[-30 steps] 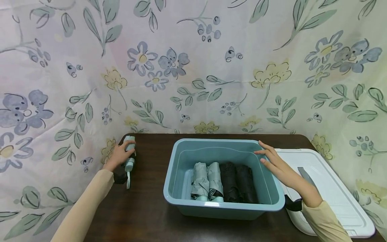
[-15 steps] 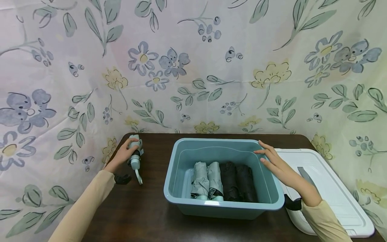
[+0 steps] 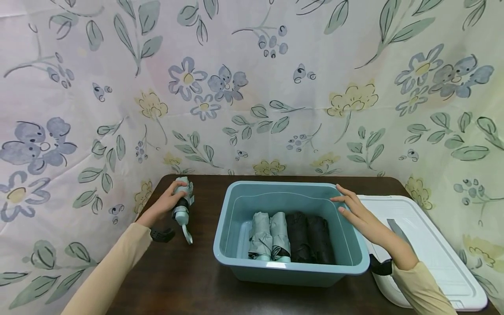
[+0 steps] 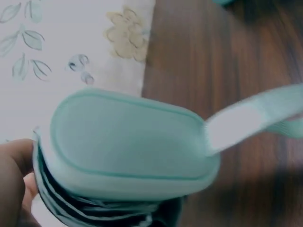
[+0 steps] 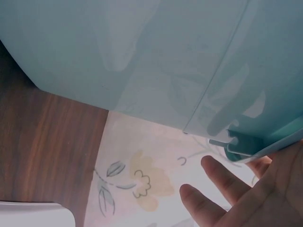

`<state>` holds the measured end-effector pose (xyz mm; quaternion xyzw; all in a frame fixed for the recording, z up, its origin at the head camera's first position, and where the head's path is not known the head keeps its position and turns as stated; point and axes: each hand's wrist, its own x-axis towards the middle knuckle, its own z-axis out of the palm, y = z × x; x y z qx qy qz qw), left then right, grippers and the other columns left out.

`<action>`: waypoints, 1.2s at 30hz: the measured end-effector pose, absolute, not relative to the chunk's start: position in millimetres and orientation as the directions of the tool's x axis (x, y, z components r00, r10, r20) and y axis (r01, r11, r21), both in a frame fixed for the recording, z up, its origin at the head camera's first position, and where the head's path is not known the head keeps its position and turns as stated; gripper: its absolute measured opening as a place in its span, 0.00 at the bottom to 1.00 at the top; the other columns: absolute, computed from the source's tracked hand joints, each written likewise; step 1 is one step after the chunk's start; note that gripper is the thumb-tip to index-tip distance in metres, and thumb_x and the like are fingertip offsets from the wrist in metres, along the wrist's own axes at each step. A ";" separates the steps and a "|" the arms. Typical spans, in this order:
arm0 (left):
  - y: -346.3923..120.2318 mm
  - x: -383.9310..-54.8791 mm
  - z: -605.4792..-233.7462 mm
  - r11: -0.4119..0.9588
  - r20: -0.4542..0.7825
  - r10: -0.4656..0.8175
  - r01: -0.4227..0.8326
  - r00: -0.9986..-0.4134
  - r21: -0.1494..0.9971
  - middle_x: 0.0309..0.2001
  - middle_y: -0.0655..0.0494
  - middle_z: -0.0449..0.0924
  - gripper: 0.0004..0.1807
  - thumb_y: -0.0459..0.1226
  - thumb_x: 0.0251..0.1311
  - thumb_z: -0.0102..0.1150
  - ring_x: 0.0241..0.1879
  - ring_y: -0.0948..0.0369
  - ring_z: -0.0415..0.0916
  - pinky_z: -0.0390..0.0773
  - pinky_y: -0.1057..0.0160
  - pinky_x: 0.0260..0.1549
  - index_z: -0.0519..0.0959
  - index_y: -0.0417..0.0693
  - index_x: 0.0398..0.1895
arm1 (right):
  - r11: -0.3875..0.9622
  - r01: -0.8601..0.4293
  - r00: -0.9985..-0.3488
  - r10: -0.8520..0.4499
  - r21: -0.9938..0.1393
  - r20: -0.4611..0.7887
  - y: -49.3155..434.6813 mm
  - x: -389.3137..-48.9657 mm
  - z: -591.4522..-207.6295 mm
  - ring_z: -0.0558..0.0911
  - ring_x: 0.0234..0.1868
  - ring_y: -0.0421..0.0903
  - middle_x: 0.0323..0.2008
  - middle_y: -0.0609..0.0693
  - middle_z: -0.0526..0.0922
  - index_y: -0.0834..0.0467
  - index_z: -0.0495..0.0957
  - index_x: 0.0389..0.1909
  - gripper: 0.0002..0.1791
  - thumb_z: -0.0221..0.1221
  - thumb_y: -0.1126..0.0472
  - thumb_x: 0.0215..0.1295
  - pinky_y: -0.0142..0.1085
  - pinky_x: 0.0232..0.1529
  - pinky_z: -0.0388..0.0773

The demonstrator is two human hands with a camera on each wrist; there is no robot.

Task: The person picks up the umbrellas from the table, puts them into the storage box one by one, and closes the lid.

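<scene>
My left hand (image 3: 167,202) grips a folded pale green compact umbrella (image 3: 182,214) over the table's left side. In the left wrist view, the umbrella's rounded handle end (image 4: 132,142) faces the camera, and a wrist strap (image 4: 255,113) dangles from it. Dark-lined folds of fabric bunch beside the fingers. My right hand (image 3: 366,221) rests on the right rim of a blue-green plastic bin (image 3: 283,275), fingers extended. Inside the bin, two pale green folded umbrellas (image 3: 260,234) lie side by side, next to two black rolled bundles (image 3: 300,236).
A white lid (image 3: 433,249) with a grey strip lies right of the bin, partly under my right forearm. The dark wooden table (image 3: 189,284) backs onto a floral curtain (image 3: 252,87), which also runs along the left side.
My left hand has moved the umbrella a little to the right, and its strap swings out. The right hand stays on the bin's rim.
</scene>
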<state>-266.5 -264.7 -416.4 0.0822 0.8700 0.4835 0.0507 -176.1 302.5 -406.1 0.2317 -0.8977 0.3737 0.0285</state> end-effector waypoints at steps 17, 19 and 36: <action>-250.1 -250.1 -383.3 0.523 -0.110 0.302 0.068 -0.947 0.850 0.60 0.34 0.57 0.25 0.44 0.68 0.46 0.45 0.47 0.69 0.75 0.58 0.35 0.59 0.48 0.66 | 0.605 -0.438 -0.890 -0.399 -0.664 0.224 301.9 -175.9 -406.6 0.43 0.70 0.63 0.73 0.53 0.40 0.62 0.66 0.59 0.18 0.43 0.60 0.72 0.69 0.53 0.52; -248.4 -248.8 -378.7 0.514 -0.114 0.303 0.061 -0.946 0.855 0.60 0.34 0.57 0.25 0.45 0.68 0.46 0.45 0.47 0.69 0.76 0.58 0.34 0.59 0.50 0.66 | 0.603 -0.440 -0.889 -0.399 -0.666 0.226 301.7 -175.6 -406.5 0.43 0.70 0.62 0.73 0.53 0.40 0.62 0.66 0.59 0.18 0.43 0.61 0.72 0.69 0.53 0.52; -223.7 -238.4 -347.5 0.437 -0.159 0.369 0.020 -0.916 0.899 0.54 0.33 0.61 0.27 0.50 0.66 0.48 0.38 0.51 0.74 0.79 0.52 0.32 0.58 0.59 0.67 | 0.604 -0.434 -0.892 -0.393 -0.669 0.223 302.4 -176.3 -405.3 0.43 0.70 0.63 0.73 0.53 0.40 0.62 0.66 0.59 0.19 0.43 0.59 0.73 0.70 0.53 0.52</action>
